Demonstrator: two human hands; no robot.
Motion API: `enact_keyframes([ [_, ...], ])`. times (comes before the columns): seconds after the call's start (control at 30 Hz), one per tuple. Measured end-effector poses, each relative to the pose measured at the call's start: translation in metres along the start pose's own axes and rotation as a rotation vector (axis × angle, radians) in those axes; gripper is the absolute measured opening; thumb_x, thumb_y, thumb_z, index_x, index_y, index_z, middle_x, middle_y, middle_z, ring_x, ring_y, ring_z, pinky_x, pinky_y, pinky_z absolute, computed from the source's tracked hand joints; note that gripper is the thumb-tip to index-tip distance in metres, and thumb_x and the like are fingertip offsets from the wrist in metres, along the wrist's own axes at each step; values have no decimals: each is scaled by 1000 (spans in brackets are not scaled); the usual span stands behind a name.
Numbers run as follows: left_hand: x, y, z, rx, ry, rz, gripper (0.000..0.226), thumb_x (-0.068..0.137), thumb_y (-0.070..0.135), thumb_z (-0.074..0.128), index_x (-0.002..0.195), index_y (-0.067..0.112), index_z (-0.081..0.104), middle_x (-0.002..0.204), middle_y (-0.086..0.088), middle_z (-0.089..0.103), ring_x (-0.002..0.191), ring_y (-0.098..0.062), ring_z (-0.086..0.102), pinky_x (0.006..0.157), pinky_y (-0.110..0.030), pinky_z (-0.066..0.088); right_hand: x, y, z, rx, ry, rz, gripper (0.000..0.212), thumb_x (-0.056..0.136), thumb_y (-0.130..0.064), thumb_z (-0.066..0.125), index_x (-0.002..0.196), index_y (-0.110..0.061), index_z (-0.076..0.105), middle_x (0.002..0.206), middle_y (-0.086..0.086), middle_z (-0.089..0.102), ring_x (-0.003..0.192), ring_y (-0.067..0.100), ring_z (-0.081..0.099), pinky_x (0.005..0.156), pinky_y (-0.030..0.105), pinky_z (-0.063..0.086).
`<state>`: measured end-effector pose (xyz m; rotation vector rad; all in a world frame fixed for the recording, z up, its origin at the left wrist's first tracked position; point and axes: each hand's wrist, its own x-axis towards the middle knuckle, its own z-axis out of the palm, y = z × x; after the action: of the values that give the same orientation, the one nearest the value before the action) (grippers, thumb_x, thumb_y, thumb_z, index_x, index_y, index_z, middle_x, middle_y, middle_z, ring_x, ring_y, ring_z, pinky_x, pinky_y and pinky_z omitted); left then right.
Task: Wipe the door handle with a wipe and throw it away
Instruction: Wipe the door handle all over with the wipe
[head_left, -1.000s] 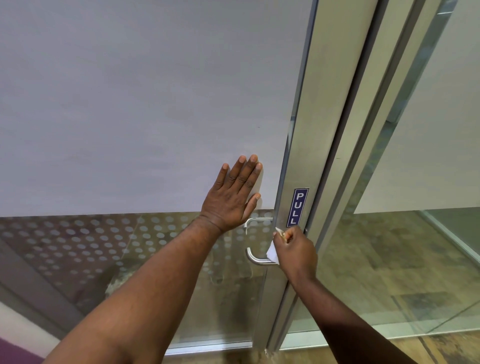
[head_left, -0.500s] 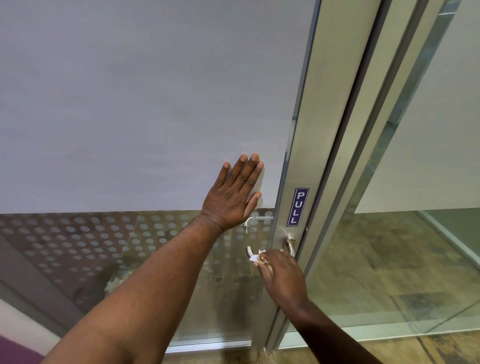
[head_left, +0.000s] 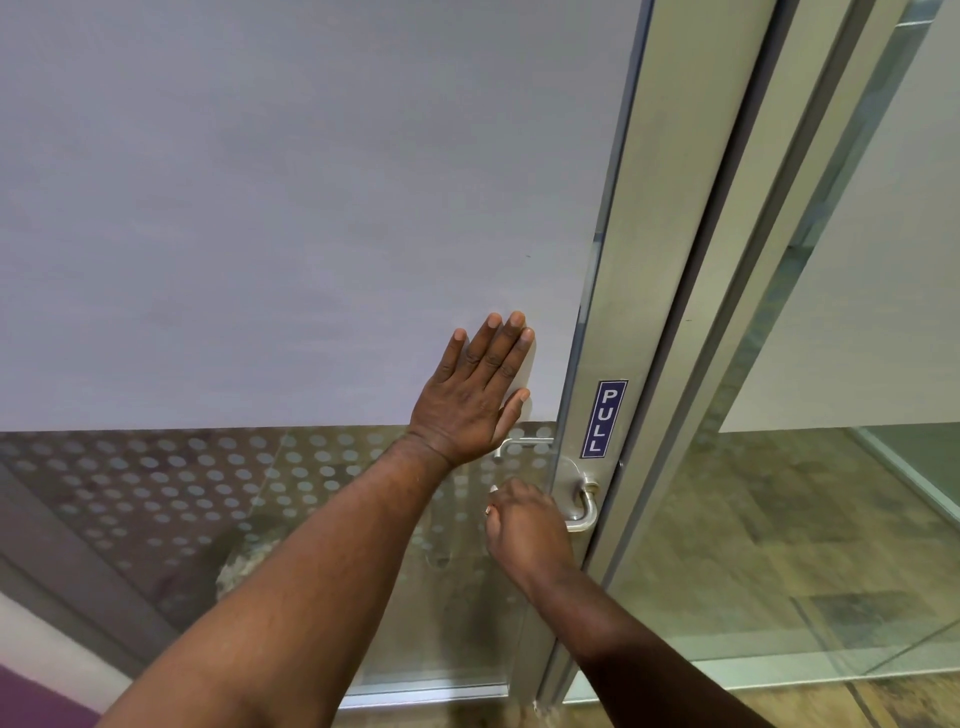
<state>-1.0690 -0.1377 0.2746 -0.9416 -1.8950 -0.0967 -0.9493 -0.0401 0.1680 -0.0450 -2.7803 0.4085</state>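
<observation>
A silver metal lever handle (head_left: 586, 506) sticks out from the door's aluminium frame, just below a blue PULL sticker (head_left: 604, 418). My right hand (head_left: 524, 530) is closed over the free left end of the handle. Only a tiny white tip of the wipe (head_left: 493, 488) shows above my knuckles; the rest is hidden under the hand. My left hand (head_left: 475, 395) lies flat, fingers spread, against the frosted glass door (head_left: 291, 218) just above and left of the handle. A second handle (head_left: 522, 444) shows through the glass.
The door's aluminium frame (head_left: 649, 291) runs upward on the right, with a fixed glass panel (head_left: 841, 467) beyond it. The lower glass carries a dot pattern (head_left: 208, 478). Brown tiled floor shows through the glass. No bin is in view.
My right hand has slid left along the handle, from the frame end to the free end, and now covers most of the wipe. The left hand has stayed flat on the glass.
</observation>
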Motion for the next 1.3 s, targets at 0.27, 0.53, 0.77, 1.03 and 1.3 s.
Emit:
enact_keyframes([
  [0.27, 0, 0, -2, -7, -10, -8, 74, 104, 43, 38, 161, 12, 4, 169, -4, -14, 157, -22, -11, 127, -45, -4, -33, 25, 4, 5, 78, -234, 33, 81, -14, 71, 114, -17, 74, 117, 0, 71, 105, 23, 65, 94, 37, 50],
  [0.53, 0, 1, -4, -10, -44, -12, 73, 104, 44, 35, 161, 12, 2, 169, -4, -16, 157, -22, -13, 127, -44, -6, -59, 69, -7, -13, 169, -159, 42, 83, -9, 75, 123, -20, 71, 123, -2, 71, 118, 18, 64, 110, 39, 40],
  [0.77, 0, 0, -4, -10, -48, -13, 73, 104, 43, 35, 161, 12, 3, 169, -4, -16, 157, -23, -13, 126, -45, -4, -49, 42, 2, 17, 181, -231, 43, 74, -7, 85, 115, -16, 75, 116, 2, 74, 106, 20, 70, 106, 42, 46],
  [1.03, 1, 1, -8, -12, -61, -15, 73, 104, 43, 34, 161, 13, 0, 168, -3, -18, 156, -22, -15, 126, -45, -6, -56, 58, 4, 46, 182, -217, 52, 72, 2, 81, 119, -17, 73, 122, 1, 72, 114, 18, 66, 111, 40, 40],
  [1.3, 1, 1, -7, -12, -73, -16, 73, 104, 44, 32, 161, 13, -2, 168, -3, -19, 156, -22, -17, 126, -43, -11, -65, 107, -20, 19, 217, 8, 46, 85, -12, 54, 126, -24, 68, 128, 0, 66, 118, 23, 58, 103, 40, 40],
])
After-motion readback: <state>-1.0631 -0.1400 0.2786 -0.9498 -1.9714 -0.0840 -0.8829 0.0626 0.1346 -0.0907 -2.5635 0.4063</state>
